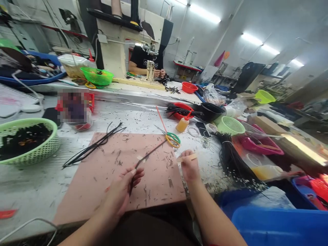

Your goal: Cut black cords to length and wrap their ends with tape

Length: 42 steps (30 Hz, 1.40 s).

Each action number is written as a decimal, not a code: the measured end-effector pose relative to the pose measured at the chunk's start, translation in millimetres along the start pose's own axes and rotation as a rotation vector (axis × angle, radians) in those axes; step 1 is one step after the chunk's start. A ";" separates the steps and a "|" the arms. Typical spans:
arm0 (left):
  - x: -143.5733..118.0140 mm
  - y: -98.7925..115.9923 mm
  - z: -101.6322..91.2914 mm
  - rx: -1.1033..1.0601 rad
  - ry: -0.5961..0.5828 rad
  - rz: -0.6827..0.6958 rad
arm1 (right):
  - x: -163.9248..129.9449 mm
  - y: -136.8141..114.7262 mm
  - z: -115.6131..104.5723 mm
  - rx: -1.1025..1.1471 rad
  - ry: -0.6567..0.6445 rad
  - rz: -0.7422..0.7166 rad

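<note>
We note a thin dark strand (147,155) in our left hand (123,191) — slim, black, stiff-looking, with a pale bit of tape or paper wrapped near its lower part. Its long axis runs on a diagonal over the pink mat (102,177): low end at our fingers, far end up and to the right, reaching just short of the scissors (172,138) with yellow and green handles. Left fingers are pinched shut on the strand's near end; the rest of the strand runs clear of the grip, lying low over the mat — whether it touches the mat, we cannot tell.

Our right hand (190,168) sits at the mat's right edge, closed on a pale flat stick (187,157) that juts out to either side above the knuckles, roughly level.

Around: a loose bunch of black strands (94,145) on the mat's upper left corner, a green basket (30,141) of dark pieces at far left, a small orange bottle (182,123) beyond the scissors, and a large dark bundle (233,160) to the right. Across the table a person (143,59) sits at a sewing machine (150,63).
</note>
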<state>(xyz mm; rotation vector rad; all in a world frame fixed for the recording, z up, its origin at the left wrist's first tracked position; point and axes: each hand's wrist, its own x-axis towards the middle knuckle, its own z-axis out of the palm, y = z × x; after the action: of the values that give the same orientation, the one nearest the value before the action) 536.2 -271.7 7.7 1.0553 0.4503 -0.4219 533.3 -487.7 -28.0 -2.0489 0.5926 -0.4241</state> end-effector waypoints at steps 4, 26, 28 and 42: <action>-11.9 -8.4 1.0 -0.025 -0.095 0.023 | -59.4 -31.5 33.4 0.660 -0.089 -0.288; -28.2 -13.7 -6.1 -0.093 -0.140 0.037 | -76.3 -53.1 21.2 0.232 -0.339 -0.484; -29.1 -12.9 -5.5 -0.107 -0.111 0.036 | -78.3 -54.5 20.4 0.377 -0.334 -0.287; -29.1 -16.4 -9.1 -0.067 -0.171 0.073 | -97.6 -69.2 41.2 0.828 -0.320 0.288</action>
<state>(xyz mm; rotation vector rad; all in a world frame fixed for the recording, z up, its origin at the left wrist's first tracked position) 501.9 -267.2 7.7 0.9593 0.2710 -0.4251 490.8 -373.0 4.3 -1.1809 0.4075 -0.1222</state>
